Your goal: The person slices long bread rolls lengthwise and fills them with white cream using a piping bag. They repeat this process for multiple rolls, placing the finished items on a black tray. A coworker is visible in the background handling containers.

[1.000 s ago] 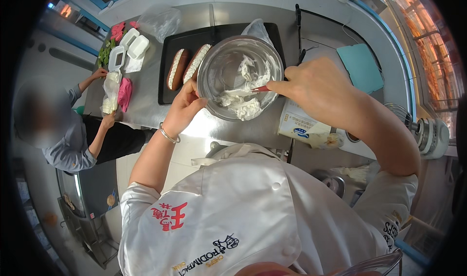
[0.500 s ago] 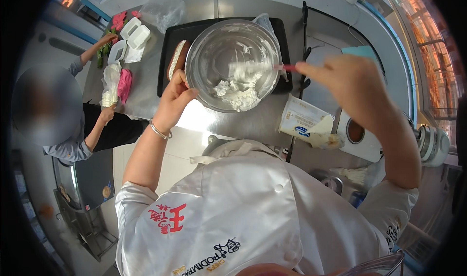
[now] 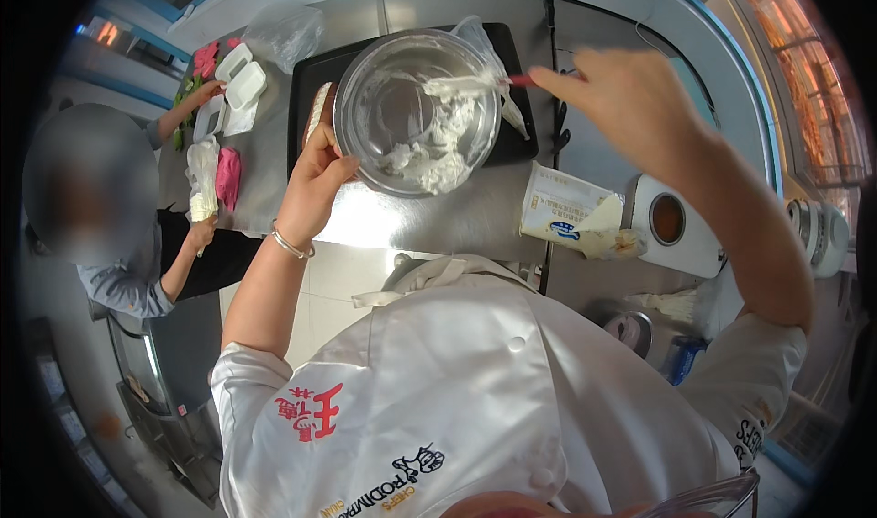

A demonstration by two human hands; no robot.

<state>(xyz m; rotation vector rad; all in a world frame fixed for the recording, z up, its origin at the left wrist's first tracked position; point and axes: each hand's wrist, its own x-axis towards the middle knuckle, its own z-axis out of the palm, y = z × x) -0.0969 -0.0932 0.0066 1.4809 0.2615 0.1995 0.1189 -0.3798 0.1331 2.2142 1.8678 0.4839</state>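
My left hand (image 3: 320, 173) grips the near-left rim of a clear mixing bowl (image 3: 373, 93), thumb outside, holding it tilted over a black tray (image 3: 523, 52). Thick white cream (image 3: 440, 160) lies along the bowl's near and right walls. My right hand (image 3: 617, 93) is closed on the red handle of a spatula (image 3: 518, 80). Its cream-coated blade reaches over the bowl's right rim into the upper part of the bowl. A brown bread roll (image 3: 318, 114) with a white cream stripe lies on the tray, partly hidden by my left hand and the bowl.
A cream-filled plastic bag (image 3: 513, 121) lies right of the bowl. A torn carton (image 3: 565, 209) and a white appliance (image 3: 694, 239) stand near right. At left, a co-worker's hand (image 3: 203, 235) holds a piping bag (image 3: 203, 175) beside a pink bag (image 3: 228, 178) and white boxes (image 3: 245, 87).
The spatula blade has moved from the cream in the bowl's middle up toward the far right rim. My right hand has risen with it; the bowl has shifted slightly left.
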